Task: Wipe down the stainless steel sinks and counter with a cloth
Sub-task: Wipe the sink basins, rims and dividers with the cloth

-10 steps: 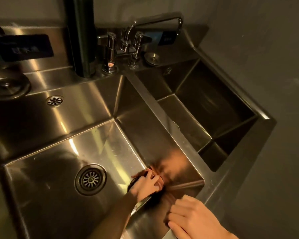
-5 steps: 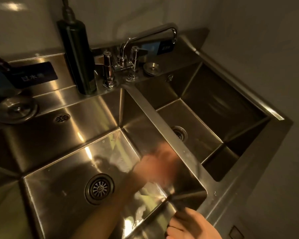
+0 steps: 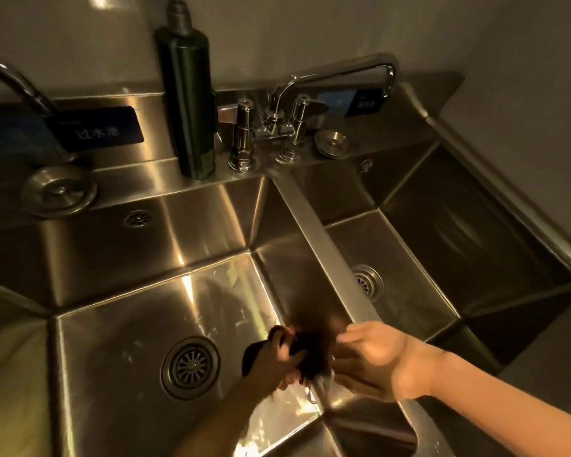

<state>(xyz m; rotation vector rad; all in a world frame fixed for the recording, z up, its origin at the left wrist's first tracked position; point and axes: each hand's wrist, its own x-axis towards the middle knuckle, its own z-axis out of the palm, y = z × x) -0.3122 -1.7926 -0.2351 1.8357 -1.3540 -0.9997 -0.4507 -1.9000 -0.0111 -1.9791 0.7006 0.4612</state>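
**Both hands on the cloth at the divider between the two basins**

Nearest the camera, the right hand [image 3: 373,361] is reaching in from the lower right, its fingers curled and closing on one side of the dark cloth [image 3: 310,347]. The left hand [image 3: 277,361] is coming up from the bottom edge, in shadow, and is gripping the other side of the same cloth. The cloth is bunched and blurred between them, hanging just over the near end of the divider [image 3: 327,255], on the left basin's side.

The left basin [image 3: 129,324] is lying below the hands, its floor shining with streaks, and its round drain [image 3: 190,367] is sitting just left of the left hand. Across the divider, the right basin [image 3: 419,258] is showing a smaller drain [image 3: 366,281] close against the divider wall.

Farther back, along the rear ledge of the sink unit, a dark tall bottle [image 3: 188,107] is standing upright near the far corner of the left basin. Beside it, at the far end of the divider, the chrome tap [image 3: 310,103] is arching toward the right basin. A round plug [image 3: 331,142] is resting on the ledge right of the tap, and a larger round cover [image 3: 60,195] is lying at the ledge's left end, beneath a dark blue label [image 3: 99,130].
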